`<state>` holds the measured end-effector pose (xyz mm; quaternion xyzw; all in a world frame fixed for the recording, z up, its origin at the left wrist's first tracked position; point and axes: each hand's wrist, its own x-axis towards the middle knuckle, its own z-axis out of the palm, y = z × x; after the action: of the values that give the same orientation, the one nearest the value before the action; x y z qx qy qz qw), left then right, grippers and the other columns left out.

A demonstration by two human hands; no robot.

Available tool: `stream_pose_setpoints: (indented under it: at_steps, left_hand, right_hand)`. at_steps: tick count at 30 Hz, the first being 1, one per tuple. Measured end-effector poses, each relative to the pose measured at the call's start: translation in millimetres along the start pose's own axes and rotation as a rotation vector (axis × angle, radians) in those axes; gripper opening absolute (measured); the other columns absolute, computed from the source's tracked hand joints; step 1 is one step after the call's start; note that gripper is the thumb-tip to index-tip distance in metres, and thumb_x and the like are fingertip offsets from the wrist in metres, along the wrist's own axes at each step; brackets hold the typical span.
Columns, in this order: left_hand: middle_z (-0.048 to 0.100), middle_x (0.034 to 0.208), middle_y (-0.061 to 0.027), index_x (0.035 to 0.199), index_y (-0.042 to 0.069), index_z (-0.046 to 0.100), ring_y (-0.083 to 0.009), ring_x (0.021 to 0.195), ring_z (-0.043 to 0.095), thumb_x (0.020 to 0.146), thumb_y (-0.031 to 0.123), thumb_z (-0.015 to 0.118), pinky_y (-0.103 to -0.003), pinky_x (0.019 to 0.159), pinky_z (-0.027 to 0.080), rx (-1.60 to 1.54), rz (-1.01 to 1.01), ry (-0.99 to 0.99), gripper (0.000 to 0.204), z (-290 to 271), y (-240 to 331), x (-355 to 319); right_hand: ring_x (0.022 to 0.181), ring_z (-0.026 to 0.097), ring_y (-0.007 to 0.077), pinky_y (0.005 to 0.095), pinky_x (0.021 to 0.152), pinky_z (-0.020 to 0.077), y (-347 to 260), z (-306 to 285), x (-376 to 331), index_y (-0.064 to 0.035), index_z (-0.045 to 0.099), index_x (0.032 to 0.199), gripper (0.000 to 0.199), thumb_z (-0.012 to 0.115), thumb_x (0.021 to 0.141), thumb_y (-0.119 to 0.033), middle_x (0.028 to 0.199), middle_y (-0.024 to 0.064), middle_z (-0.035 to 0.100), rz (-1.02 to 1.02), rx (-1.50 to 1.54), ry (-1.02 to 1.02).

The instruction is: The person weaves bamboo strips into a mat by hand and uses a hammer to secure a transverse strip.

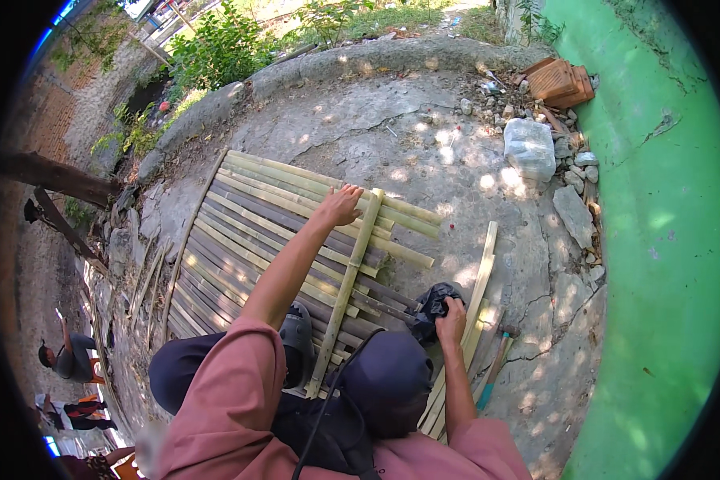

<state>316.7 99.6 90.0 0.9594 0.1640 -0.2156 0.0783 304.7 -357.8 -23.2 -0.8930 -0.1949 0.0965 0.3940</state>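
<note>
My left arm reaches across a panel of bamboo slats. At its far end my left hand rests on the upper slats with the fingers stretched out, just left of a bamboo crossbar. The crossbar lies over the slats near their right ends. My right hand is closed on a crumpled black plastic bag, held beside the right slat ends. What the bag contains is hidden. My knees cover the panel's near part.
Loose bamboo strips and a teal-handled tool lie right of my right forearm. Farther off are a filled clear plastic bag, stacked clay tiles and rubble along a green wall. People are at the far left.
</note>
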Motion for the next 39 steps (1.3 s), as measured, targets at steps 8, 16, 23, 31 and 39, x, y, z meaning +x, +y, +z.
stream_pose_setpoints:
  at_steps: [8, 16, 23, 31, 39]
  left_hand:
    - [0.059, 0.158, -0.0178, 0.165, 0.01, 0.046, -0.0364, 0.147, 0.057, 0.096, 0.057, 0.077, -0.056, 0.121, 0.047, 0.119, -0.023, 0.028, 0.089, -30.8, -10.7, 11.9]
    - [0.05, 0.169, -0.0177, 0.167, 0.011, 0.045, -0.0342, 0.158, 0.045, 0.091, 0.075, 0.075, -0.066, 0.128, 0.036, 0.035, 0.045, 0.078, 0.104, 25.5, 7.8, 65.4]
    - [0.073, 0.133, -0.0143, 0.136, 0.008, 0.064, -0.0361, 0.129, 0.069, 0.093, 0.062, 0.081, -0.06, 0.109, 0.047, -0.125, 0.088, 0.255, 0.071, 60.3, -9.7, 80.7]
    - [0.074, 0.125, -0.0132, 0.12, 0.007, 0.068, -0.0348, 0.126, 0.069, 0.086, 0.058, 0.089, -0.051, 0.11, 0.051, -0.252, 0.129, 0.32, 0.064, 58.3, -12.8, 78.7]
    - [0.073, 0.118, -0.0148, 0.114, 0.006, 0.067, -0.0376, 0.12, 0.069, 0.084, 0.05, 0.093, -0.047, 0.105, 0.056, -0.373, 0.199, 0.41, 0.06, 64.7, -27.0, 71.5]
  right_hand:
    - [0.111, 0.068, 0.0506, 0.0548, 0.095, 0.0562, -14.3, 0.5, -2.9, 0.0024, 0.068, 0.119, 0.044, 0.072, 0.076, 0.004, 0.117, 0.0247, 0.071, 0.102, -0.1, -0.102]
    - [0.108, 0.068, 0.0506, 0.0566, 0.09, 0.0563, 0.7, -6.8, -25.7, 0.0021, 0.071, 0.112, 0.034, 0.075, 0.078, 0.002, 0.115, 0.0236, 0.066, 0.047, -0.067, -0.059]
    - [0.105, 0.067, 0.0522, 0.0579, 0.09, 0.0567, -6.6, 2.5, -29.6, 0.0032, 0.069, 0.106, 0.029, 0.074, 0.077, 0.002, 0.115, 0.0263, 0.06, -0.017, -0.119, -0.08]
    - [0.105, 0.066, 0.053, 0.0584, 0.091, 0.0564, -1.8, 1.8, -6.2, 0.0058, 0.068, 0.106, 0.03, 0.07, 0.076, 0.004, 0.114, 0.0268, 0.061, 0.041, -0.112, -0.156]
    - [0.107, 0.061, 0.0533, 0.0569, 0.095, 0.0517, -7.1, 0.7, -7.8, 0.0078, 0.068, 0.104, 0.031, 0.072, 0.074, 0.0, 0.11, 0.0269, 0.059, 0.061, -0.101, -0.238]
